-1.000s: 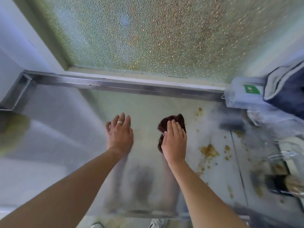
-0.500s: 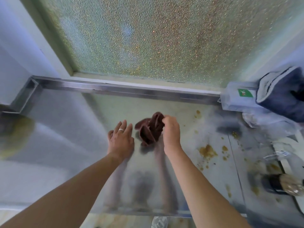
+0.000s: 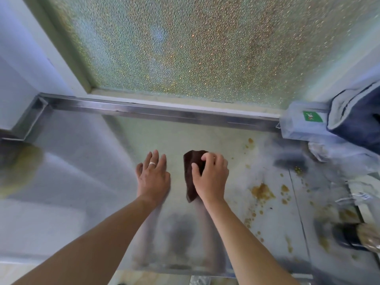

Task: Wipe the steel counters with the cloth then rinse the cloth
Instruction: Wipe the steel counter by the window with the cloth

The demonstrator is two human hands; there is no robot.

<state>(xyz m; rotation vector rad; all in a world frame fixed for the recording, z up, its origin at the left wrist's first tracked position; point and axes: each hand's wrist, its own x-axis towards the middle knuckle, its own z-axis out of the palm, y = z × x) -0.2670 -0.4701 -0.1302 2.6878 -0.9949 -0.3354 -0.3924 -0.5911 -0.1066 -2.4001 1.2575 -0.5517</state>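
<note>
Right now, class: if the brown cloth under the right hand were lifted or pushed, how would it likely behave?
The brown cloth would probably flop and drape, since it lies creased under the right hand. It looks thin, so likely light. Pushed, it should probably slide across the smooth steel counter, bunching rather than rolling.

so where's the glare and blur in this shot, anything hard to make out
Head view: daylight through the pebbled window washes pale glare over the steel counter, which mirrors both forearms; wide-angle bending curves the edges; the items at far right are smeared, unidentifiable; the cloth and both hands are sharp.
</note>
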